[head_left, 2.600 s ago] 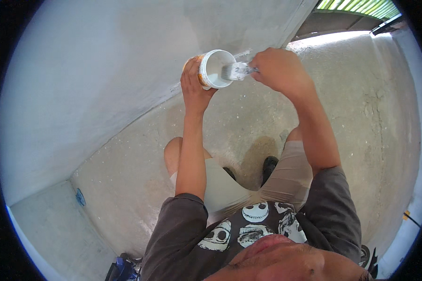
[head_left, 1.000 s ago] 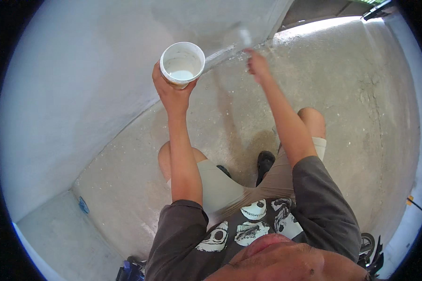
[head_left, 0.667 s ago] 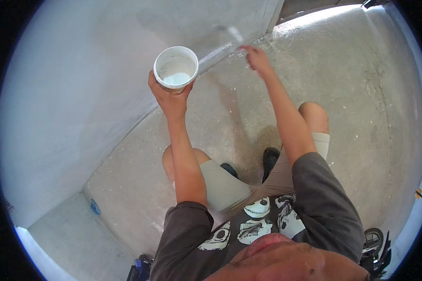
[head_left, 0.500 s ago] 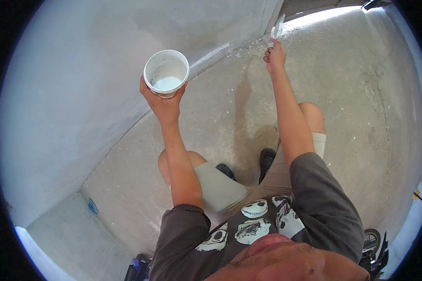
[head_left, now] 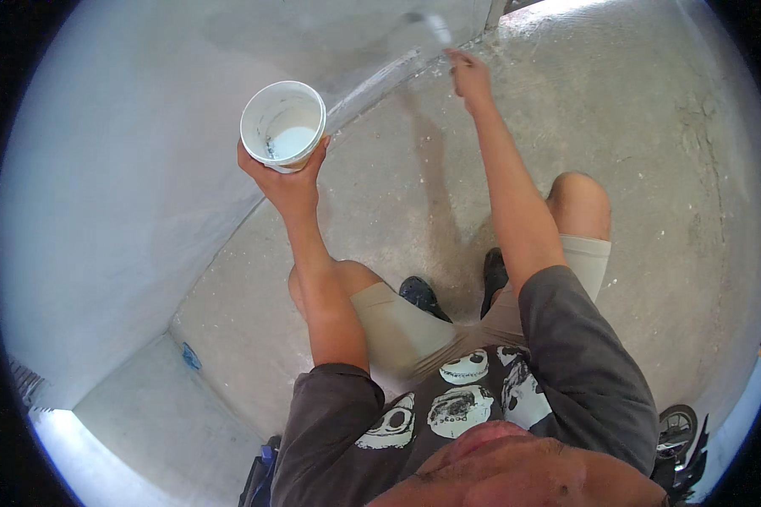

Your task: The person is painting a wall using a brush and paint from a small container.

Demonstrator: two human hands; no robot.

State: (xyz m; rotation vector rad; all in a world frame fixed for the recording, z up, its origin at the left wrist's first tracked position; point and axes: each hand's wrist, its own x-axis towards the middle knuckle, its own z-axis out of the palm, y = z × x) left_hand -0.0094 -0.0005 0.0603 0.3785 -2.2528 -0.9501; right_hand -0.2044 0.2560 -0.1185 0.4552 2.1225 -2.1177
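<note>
My left hand is wrapped around the near side of a round white plastic bucket, its mouth facing up. White paint lies in the bottom, and smears and dark specks mark the inner wall. Stretched far forward, my right hand is closed round a paintbrush, whose pale part is blurred by motion. The brush's dark tip is close to the lower part of the pale wall; whether it touches cannot be made out.
A concrete floor with white spots meets the wall along a slanting edge. My knees and dark shoes are below my arms. At the lower right stands a wheel. A small blue thing lies at the left, by the wall's corner.
My right hand has swung left with the paintbrush, from beside the bright gap at the far end to the wall. The bucket and my left hand have shifted slightly left and up in view.
</note>
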